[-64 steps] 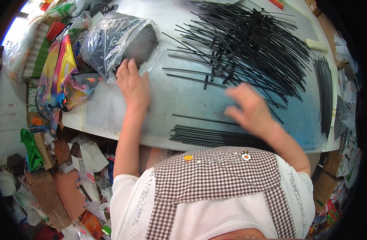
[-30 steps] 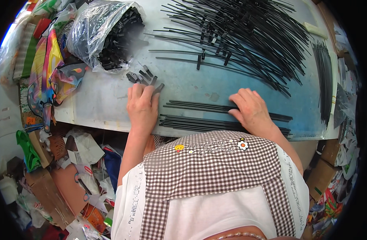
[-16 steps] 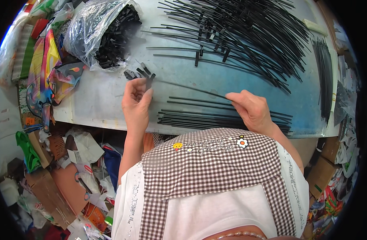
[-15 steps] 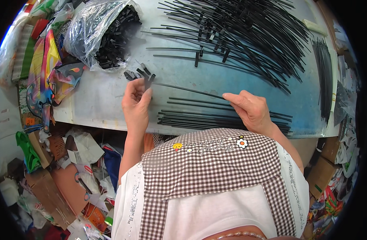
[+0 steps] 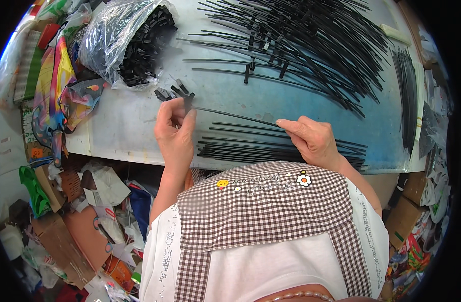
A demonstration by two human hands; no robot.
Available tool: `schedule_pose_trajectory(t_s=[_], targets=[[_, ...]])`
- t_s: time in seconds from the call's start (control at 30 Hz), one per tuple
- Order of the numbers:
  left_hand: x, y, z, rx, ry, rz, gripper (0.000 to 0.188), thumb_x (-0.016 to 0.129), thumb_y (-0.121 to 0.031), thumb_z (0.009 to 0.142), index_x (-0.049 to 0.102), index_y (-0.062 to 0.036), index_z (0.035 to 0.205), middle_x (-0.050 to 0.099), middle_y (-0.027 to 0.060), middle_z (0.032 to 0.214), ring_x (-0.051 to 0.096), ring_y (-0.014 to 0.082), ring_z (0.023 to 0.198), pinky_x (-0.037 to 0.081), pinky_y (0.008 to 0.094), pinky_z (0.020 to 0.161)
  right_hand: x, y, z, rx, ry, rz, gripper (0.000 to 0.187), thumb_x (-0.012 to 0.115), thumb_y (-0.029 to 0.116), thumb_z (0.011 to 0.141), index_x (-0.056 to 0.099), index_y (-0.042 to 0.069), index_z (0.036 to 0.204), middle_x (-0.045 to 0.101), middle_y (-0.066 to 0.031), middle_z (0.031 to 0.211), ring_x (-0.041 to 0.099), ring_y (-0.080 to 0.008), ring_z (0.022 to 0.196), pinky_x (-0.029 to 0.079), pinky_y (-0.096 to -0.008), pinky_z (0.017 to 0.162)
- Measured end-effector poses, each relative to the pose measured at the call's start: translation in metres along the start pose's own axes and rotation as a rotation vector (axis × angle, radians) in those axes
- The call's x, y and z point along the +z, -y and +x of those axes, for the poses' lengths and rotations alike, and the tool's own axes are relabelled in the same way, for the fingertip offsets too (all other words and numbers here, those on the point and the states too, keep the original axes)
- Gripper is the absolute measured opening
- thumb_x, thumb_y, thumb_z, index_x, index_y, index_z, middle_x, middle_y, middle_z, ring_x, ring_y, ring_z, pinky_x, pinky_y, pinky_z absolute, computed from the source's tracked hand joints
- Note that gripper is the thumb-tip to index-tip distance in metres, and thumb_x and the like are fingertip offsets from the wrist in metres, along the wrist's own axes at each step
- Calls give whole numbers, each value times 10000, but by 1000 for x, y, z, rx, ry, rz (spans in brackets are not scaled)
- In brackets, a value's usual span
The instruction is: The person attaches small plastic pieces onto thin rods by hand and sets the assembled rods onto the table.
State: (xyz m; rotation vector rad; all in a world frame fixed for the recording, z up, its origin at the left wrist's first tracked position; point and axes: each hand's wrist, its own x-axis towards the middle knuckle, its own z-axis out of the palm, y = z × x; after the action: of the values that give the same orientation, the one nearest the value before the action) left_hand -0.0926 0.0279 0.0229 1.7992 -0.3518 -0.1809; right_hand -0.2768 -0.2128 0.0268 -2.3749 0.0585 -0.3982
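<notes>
Between the thumb and fingers of my left hand [image 5: 174,130] is a small black plastic connector [image 5: 188,102], tilted upward. My right hand [image 5: 313,141] pinches a thin black rod [image 5: 235,115], whose left end meets or lies right against the connector; whether it sits inside I cannot tell. Several more black rods [image 5: 270,151] lie in a row along the near table edge, below my hands. A few loose black connectors [image 5: 165,94] lie just beyond my left fingers. Farther back, a clear plastic bag [image 5: 107,43] spills many such black connectors [image 5: 149,48].
A big heap of black rods [image 5: 311,45], some with connectors on, covers the far right of the table [image 5: 140,121]. Another rod bundle [image 5: 405,95] lies by the right edge. Colourful printed fabric [image 5: 59,75] hangs at the left. Cardboard [image 5: 84,234] and scraps clutter the floor.
My left hand has shifted slightly right with the connector, toward the rod. My right hand has slid a little left with the rod, so the two pieces are closer together.
</notes>
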Motion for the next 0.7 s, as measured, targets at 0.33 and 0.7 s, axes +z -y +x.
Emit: schedule_pose_trajectory(t_s=[0.33,0.7], targets=[[10,-1,-4,292,-52,322,225,691,71,798,660,-11,1005,529,38,800,502,129,656,413,269,581,-4,9,1,-38,48,-136,352,715,-64,805,722,73,1129,585,-62,685,565,-218,526,447,-327,473],[38,-7,-16,553,252,372,425,700,32,767,611,-7,1181,612,144,947,610,330,791,508,419,678,-18,-8,54,-57,-182,-358,303,757,55,804,657,42,1089,663,-91,919,614,-286,802,481,-386,727]])
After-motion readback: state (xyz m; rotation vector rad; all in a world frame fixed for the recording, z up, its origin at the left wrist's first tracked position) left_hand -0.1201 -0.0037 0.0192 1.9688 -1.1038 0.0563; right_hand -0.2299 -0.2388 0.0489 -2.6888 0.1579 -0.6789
